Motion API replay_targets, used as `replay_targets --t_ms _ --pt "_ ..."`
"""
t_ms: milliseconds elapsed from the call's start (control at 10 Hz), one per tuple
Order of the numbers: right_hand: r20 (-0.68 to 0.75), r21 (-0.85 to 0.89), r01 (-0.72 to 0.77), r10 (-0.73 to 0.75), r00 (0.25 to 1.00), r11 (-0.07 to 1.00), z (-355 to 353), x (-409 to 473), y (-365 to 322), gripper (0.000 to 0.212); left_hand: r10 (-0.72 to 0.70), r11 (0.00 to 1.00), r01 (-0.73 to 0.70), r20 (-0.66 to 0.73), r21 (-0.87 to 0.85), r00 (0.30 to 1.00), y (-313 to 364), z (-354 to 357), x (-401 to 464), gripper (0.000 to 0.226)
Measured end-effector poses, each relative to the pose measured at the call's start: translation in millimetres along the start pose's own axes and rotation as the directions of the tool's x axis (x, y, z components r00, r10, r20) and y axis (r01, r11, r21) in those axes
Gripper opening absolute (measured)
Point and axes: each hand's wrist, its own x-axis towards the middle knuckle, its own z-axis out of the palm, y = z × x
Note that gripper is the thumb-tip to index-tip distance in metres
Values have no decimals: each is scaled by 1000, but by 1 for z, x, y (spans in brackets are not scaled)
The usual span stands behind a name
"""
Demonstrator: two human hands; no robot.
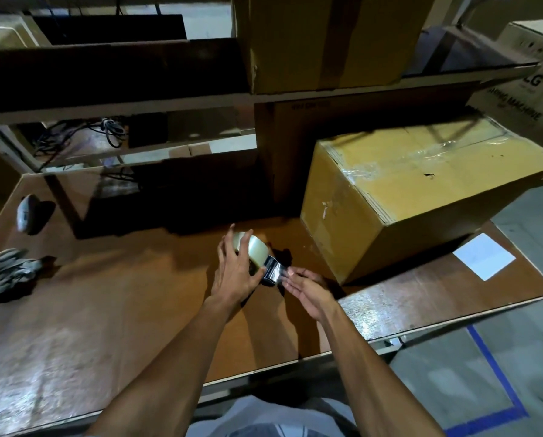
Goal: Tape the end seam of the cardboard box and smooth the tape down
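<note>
Gripping the tape roll (250, 250), the left hand (237, 272) is being curled around it. Its free end is being pinched by the right hand (306, 287); a wrinkle-free strip should be drawn toward the cardboard box (406, 197).

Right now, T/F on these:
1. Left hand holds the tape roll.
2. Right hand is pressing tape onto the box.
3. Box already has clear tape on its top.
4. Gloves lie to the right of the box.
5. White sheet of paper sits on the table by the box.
1. True. The left hand grips the tape roll.
2. False. The right hand pinches the free tape end off the roll, clear of the cardboard box.
3. True. Wrinkled clear tape runs across its top.
4. False. The gloves lie at the table's far left.
5. True. The white paper lies beside the box on the table.
</note>
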Motion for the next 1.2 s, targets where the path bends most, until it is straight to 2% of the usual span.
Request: replay_targets --t_ms 200,300,400,500,600,800,900,1000,1200 --pt "95 36 -8 5 995 999 14 -4 -7 42 8 999 -10 40 53 999 -10 -10 15 105" --pt "75 -50 24 -20 997 998 21 1 -3 50 30 992 -33 28 119 999 -11 -8 18 108" --pt "2 -207 80 -81 997 975 25 5 1 52 78 978 -78 9 192 997 -11 -5 15 107" --pt "-76 -410 138 -185 980 902 27 -7 -3 42 97 965 -85 -38 247 995 -4 -1 9 95" --pt "-159 -528 175 -299 941 831 25 -25 -10 34 130 968 -115 -56 223 990 12 1 3 80" --pt "-171 -741 254 -540 824 622 6 -68 -23 24 264 963 -255 -102 91 959 58 10 -7 53" --pt "-43 -825 375 -708 705 423 -4 -88 -31 21 288 958 -286 -151 37 946 87 13 -13 48" --pt "74 -858 468 -849 523 213 -12 -105 -49 20 301 951 -308 -206 2 931 118 8 -20 41" --pt "236 -834 547 -945 226 -78 -46 -137 -98 18 240 941 -310 -377 -135 894 177 -2 -30 40"
